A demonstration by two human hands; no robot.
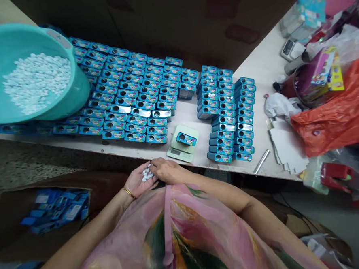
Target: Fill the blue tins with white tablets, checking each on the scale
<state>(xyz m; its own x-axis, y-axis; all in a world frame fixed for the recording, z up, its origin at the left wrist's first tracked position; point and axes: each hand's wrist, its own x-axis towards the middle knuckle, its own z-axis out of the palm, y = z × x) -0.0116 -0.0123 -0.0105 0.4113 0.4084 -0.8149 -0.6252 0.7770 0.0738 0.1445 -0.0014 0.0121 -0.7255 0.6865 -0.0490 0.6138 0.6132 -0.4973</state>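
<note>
My left hand (137, 185) is cupped palm up in front of the table edge, holding a small heap of white candies (147, 173). The fingers of my right hand (168, 171) are bent together at the side of that heap, and their tips are hidden, so what they pinch is not visible. Just beyond my hands a pale green scale (183, 153) carries one blue tin (186, 139) with a round dark hole in its top. To the left stands a turquoise tub (81, 94) with a large pile of white candies (39, 80) inside.
Many blue tins (136, 119) stand in rows left of the scale, and further columns of tins (223, 128) stand to its right. A metal tube (262, 162), white cardboard pieces (288, 144) and an orange bag (336, 108) lie at the right. Below left is a cardboard box (106, 191) of blue packets.
</note>
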